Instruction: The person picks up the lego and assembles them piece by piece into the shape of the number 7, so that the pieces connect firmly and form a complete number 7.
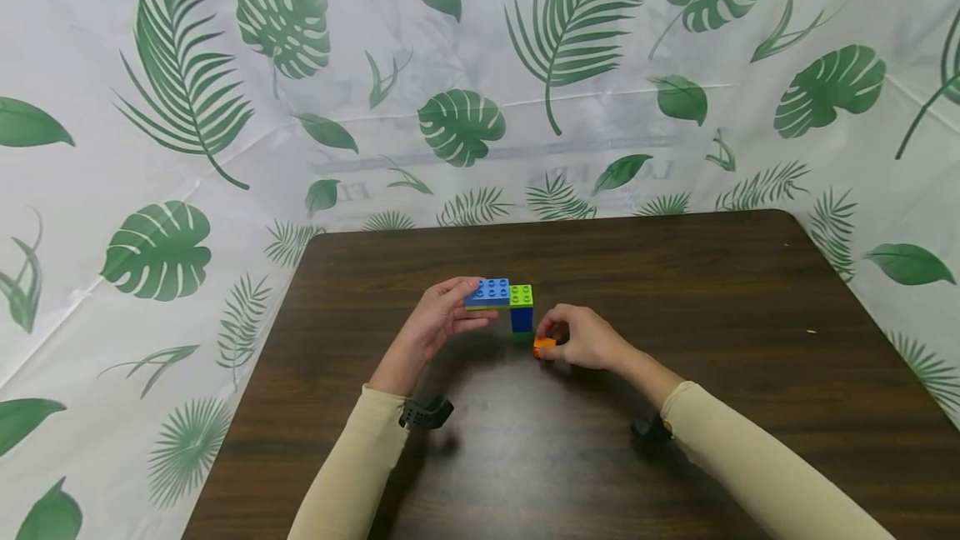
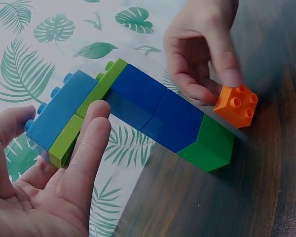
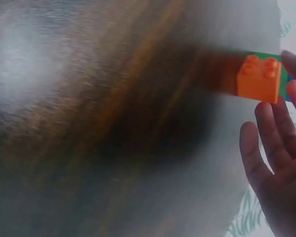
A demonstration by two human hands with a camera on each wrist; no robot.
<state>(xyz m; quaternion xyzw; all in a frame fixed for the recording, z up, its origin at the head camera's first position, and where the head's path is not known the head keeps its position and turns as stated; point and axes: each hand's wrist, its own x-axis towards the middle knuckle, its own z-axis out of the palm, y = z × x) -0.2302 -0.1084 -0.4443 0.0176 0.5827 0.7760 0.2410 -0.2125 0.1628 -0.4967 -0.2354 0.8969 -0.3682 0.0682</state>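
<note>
My left hand (image 1: pixel 438 315) holds the outer end of a toy brick structure, thumb on the light blue brick (image 1: pixel 491 291) and fingers at its underside. Beneath that brick runs a lime green brick (image 2: pixel 94 95). From its far end a column of dark blue bricks (image 2: pixel 155 106) leads down to a green brick (image 2: pixel 209 143) at the foot. Just right of the foot, my right hand (image 1: pixel 588 337) pinches a small orange brick (image 2: pixel 237 106) between thumb and fingers. Its studs (image 3: pixel 261 65) face my side in the right wrist view. The orange brick stands apart from the green one in the left wrist view.
A dark wood-grain table (image 1: pixel 675 273) lies under both hands. Behind it hangs a white sheet (image 1: pixel 360 48) printed with green leaves. Each wrist wears a black strap, the left one (image 1: pixel 426 412) plainly visible.
</note>
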